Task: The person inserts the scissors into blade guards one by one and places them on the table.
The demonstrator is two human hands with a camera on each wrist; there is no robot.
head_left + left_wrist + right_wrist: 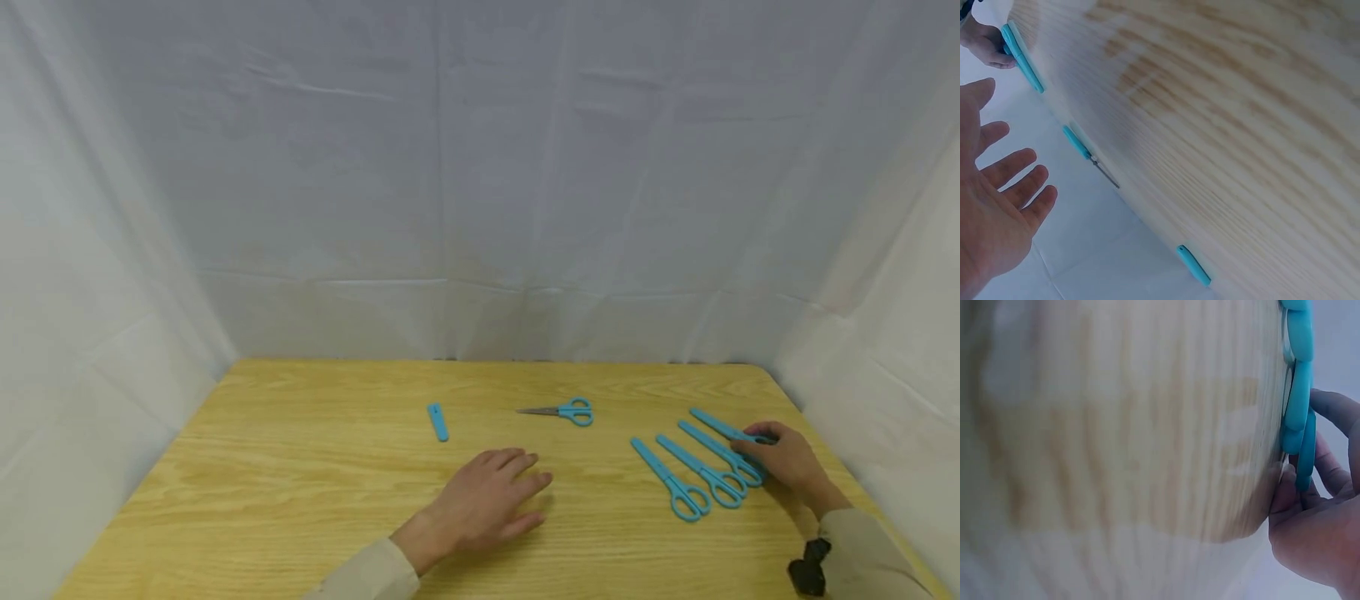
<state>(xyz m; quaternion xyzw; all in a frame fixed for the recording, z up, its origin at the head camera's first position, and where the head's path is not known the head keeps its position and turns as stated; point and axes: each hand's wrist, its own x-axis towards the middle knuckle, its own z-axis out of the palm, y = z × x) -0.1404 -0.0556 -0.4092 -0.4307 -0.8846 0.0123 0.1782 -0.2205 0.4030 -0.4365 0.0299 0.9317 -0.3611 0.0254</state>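
Note:
At the right of the table, my right hand (783, 458) grips the handles of a pair of blue scissors (720, 425), whose blade is inside a blue cover. In the right wrist view its thumb and fingers are around the blue handle (1307, 450). Three more covered scissors (663, 475) lie side by side just left of it, handles toward me. My left hand (487, 500) hovers palm down near the middle with fingers spread, holding nothing. Beyond it lie uncovered scissors (576, 412) with bare metal blades pointing left, and a loose blue blade cover (438, 422).
The wood-grain table (262, 467) reaches back to a white sheet (480, 208), with sheets on both sides too. A small black object (810, 568) sits at the right sleeve's cuff.

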